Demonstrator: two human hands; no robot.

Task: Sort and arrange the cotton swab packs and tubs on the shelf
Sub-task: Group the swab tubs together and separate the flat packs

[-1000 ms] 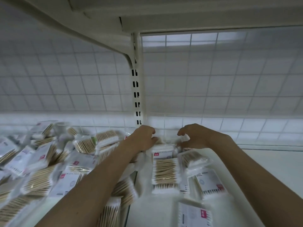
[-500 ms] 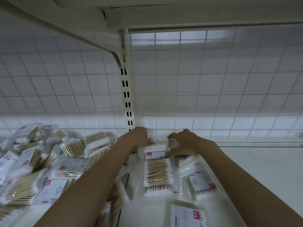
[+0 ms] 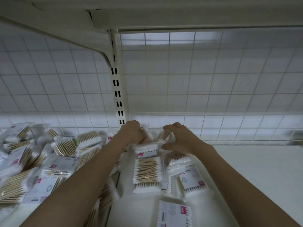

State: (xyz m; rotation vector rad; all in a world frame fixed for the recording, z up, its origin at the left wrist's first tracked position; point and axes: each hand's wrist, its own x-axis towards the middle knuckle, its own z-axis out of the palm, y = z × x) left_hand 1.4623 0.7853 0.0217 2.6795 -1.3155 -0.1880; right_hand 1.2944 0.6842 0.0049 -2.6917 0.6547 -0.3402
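Hands (image 3: 132, 131) (image 3: 178, 136) gripping blurred swab packs (image 3: 161, 136), labels unreadable

- One head-worn camera is looking forward and slightly down into the shelf (image 3: 255, 169), close in.
- It is facing the wire grid back panel (image 3: 196, 82) beyond the hands.
- Both forearms are stretching away from the lens, with the upper shelf's underside overhead.

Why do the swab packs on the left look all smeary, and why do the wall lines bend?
In the head view, the heap of packs at left is smeared by motion blur, while the pack below the hands stays fairly sharp; the wide-angle lens bows the wire grid; a bright band of light glows along the grid's foot.
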